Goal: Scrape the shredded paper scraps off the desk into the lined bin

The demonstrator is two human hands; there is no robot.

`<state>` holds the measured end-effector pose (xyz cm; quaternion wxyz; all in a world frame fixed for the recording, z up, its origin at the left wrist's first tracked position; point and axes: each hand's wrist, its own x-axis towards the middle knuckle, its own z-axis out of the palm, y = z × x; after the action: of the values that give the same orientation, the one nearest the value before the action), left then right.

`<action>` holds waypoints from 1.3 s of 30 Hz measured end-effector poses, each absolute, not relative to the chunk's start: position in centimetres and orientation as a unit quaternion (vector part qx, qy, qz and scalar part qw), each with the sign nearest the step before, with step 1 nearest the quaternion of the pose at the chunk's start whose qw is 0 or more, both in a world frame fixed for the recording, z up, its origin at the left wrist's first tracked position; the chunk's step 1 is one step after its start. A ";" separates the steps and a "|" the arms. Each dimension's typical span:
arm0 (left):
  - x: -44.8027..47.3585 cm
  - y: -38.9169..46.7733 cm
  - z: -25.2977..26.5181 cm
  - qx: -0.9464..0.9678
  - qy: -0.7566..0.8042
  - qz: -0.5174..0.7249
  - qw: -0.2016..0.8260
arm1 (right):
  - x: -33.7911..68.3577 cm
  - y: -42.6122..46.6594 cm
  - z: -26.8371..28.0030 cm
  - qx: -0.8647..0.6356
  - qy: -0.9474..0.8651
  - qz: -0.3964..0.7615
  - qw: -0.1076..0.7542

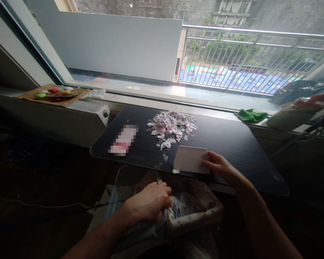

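Observation:
On the black tabletop (pixel 224 144) lies a heap of small torn paper scraps (pixel 171 124), whitish with pink bits. My right hand (pixel 218 165) is closed on the right end of a flat white scraper (pixel 190 159), which rests near the table's front edge. A few loose scraps lie by its left corner. Below that edge, my left hand (pixel 152 199) is wrapped around the adjoining rims of a clear plastic bin (pixel 118 194) and a stained, cloth-lined bin (pixel 197 221). Paper pieces (pixel 179 207) show inside the lined bin. The fingertips of my left hand are partly hidden.
A pixelated pinkish item (pixel 123 140) lies on the table's left side. Beyond stands a window with a sill, holding a green cloth (pixel 251 115) and a pale container (pixel 291 115) at right. A white radiator (pixel 90 108) and a board with colourful items (pixel 54 94) are at left.

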<state>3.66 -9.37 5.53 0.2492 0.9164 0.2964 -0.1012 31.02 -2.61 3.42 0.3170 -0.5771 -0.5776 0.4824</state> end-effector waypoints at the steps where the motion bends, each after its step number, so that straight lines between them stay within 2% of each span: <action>1: 3.7 -9.3 5.5 0.916 0.297 -0.099 0.249 | 31.1 -2.8 3.5 -0.576 -0.578 0.489 0.309; 4: 3.6 -9.3 5.2 0.916 0.300 -0.093 0.249 | 31.3 -3.3 3.8 -0.571 -0.572 0.506 0.300; 10: 3.5 -9.2 5.0 0.914 0.303 -0.091 0.253 | 31.9 -3.4 3.6 -0.592 -0.549 0.482 0.340; 15: 3.5 -9.3 4.9 0.913 0.305 -0.088 0.256 | 32.0 -3.5 3.5 -0.579 -0.564 0.504 0.307; 19: 3.5 -9.4 4.8 0.914 0.303 -0.090 0.256 | 31.9 -3.6 3.5 -0.587 -0.551 0.490 0.334; 24: 3.6 -9.2 4.9 0.915 0.300 -0.099 0.251 | 31.9 -3.7 3.5 -0.572 -0.553 0.513 0.322; 33: 5.9 -9.5 4.9 0.928 0.269 -0.109 0.233 | 30.2 -2.2 2.4 -0.586 -0.531 0.448 0.417; 39: 9.9 -10.0 4.2 0.952 0.176 -0.109 0.224 | 28.1 -1.1 2.2 -0.628 -0.489 0.433 0.423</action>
<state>9.95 -10.02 4.18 0.2243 0.9522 0.1764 -0.1088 28.08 -1.14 2.23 0.4231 -0.6278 -0.4890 0.4332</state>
